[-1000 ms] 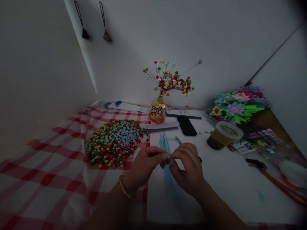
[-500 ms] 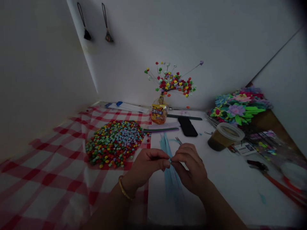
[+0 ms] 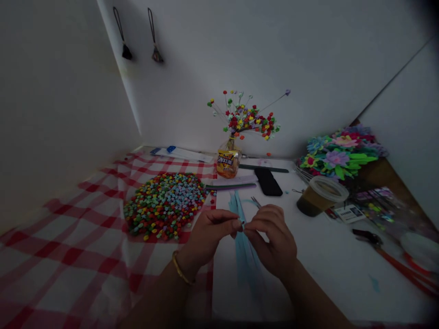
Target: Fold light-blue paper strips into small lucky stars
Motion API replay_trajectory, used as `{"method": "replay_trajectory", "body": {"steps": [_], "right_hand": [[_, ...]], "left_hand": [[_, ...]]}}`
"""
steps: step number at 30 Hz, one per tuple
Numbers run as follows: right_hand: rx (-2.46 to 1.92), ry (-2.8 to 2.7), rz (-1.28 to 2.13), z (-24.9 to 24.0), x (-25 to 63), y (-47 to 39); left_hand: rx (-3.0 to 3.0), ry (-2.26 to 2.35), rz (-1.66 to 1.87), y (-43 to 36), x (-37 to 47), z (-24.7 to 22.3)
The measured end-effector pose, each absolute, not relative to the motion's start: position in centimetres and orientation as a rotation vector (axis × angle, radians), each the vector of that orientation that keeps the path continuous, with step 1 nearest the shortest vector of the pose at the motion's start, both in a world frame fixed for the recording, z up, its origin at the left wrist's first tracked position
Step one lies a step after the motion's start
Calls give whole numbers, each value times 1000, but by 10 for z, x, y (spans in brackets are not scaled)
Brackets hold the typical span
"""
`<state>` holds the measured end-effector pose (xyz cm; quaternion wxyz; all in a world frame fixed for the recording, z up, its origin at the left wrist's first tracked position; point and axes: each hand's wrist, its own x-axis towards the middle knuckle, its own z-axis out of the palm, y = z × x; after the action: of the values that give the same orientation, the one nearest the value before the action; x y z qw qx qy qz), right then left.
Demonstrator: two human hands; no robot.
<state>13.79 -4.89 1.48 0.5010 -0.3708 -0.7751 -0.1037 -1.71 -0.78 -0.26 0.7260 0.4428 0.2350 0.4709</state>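
My left hand (image 3: 214, 233) and my right hand (image 3: 274, 240) meet over the white board, fingertips pinched together. Between them is a small light-blue folded paper piece (image 3: 243, 225), mostly covered by the fingers. Long light-blue paper strips (image 3: 243, 256) lie beneath both hands. Just above my right hand, the pointed metal tips of a tool (image 3: 254, 201) show; the rest is hidden, and whether the hand touches it I cannot tell. Left of my left hand spreads a pile of small colourful paper stars (image 3: 168, 205).
Behind stand a bottle (image 3: 227, 163) of star-tipped stems and a black phone (image 3: 268, 182). To the right are a plastic tub (image 3: 320, 196) of brown liquid, fuzzy flowers (image 3: 338, 153) and orange-handled pliers (image 3: 387, 253). A red checked cloth (image 3: 68, 256) covers the left side.
The left thumb and fingers have shifted slightly on the small paper piece, so a little more of it shows. The right hand keeps nearly the same pinch.
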Motion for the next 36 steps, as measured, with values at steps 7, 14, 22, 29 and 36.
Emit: {"method": "replay_trajectory", "body": {"steps": [7, 14, 22, 29, 36], "right_hand": [[-842, -1894, -166, 14, 145, -47], [-943, -1832, -384, 9, 132, -50], [-795, -1762, 60, 7, 144, -43], [-787, -1956, 122, 10, 149, -44], [-842, -1903, -79, 5, 143, -46]], "left_hand": [[1048, 483, 950, -10, -20, 1], [1036, 465, 964, -10, -16, -5], [1158, 409, 959, -8, -21, -2], [1178, 491, 846, -7, -22, 2], [1155, 479, 931, -6, -21, -3]]}}
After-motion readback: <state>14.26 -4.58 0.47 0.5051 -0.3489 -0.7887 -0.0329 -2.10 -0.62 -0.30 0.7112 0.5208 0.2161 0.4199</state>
